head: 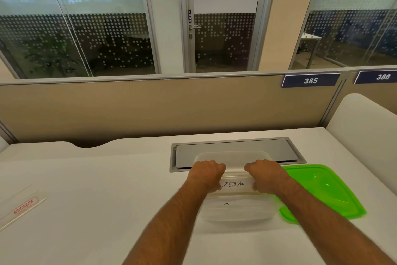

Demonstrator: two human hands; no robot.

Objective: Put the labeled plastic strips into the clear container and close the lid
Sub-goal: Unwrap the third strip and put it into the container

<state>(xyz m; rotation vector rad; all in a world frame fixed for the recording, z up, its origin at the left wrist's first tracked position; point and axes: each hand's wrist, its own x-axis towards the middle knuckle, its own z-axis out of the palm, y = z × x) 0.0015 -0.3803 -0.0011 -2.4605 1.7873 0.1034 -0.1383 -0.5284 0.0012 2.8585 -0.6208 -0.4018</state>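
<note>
I see my left hand point(206, 175) and right hand point(265, 175) each pinched on an end of the strip point(233, 184) marked "ZEBRA", holding it level over the open clear container point(236, 215) on the white desk point(107, 178). The green lid point(324, 191) lies just right of the container, touching it. Another clear strip with a red label point(22, 205) lies far left.

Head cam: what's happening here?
A person holds a strip marked ZEBRA by its ends, left hand and right hand, over the open clear container on the desk. The green lid lies beside it on the right, not yet on.
</note>
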